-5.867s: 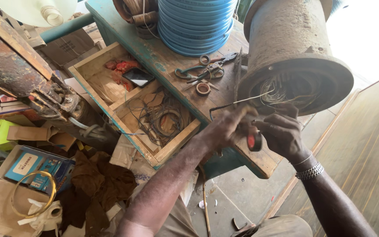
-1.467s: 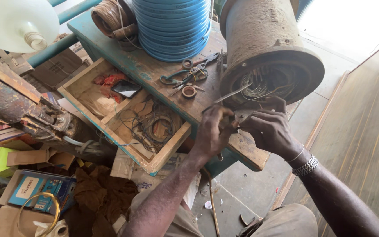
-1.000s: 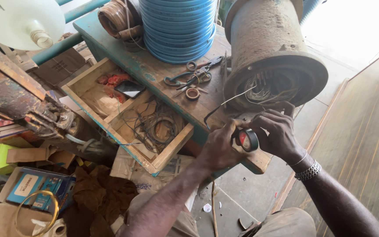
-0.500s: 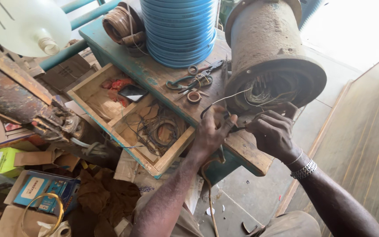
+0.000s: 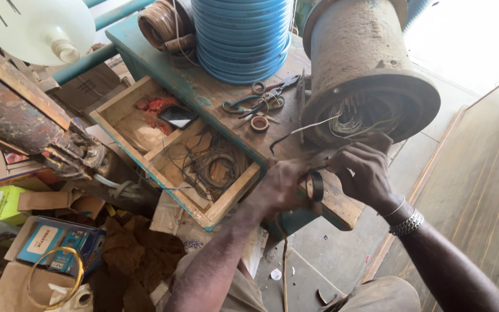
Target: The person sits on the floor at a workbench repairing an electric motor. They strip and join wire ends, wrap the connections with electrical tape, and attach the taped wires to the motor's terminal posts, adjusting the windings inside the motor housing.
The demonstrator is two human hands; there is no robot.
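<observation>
At the front edge of the worn teal workbench, at about 5 o'clock from the stack of blue coiled hose, both hands meet over a small black roll of tape. The left hand is curled closed around the roll's left side, fingers gripping it. The right hand is closed too, fingertips pinching where the roll meets a thin wire lead; what exactly sits under them is hidden. That lead runs up toward 1 o'clock into the windings of the rusty motor housing.

The roll looks light and rigid, best held by its outer rim so the sticky strip can unwind freely. The wire seems thin and springy, probably easy to kink, so a hold close to the joint looks safest.

At 10 o'clock from the hands an open wooden drawer holds wire loops; scissors lie at 12 o'clock.
</observation>
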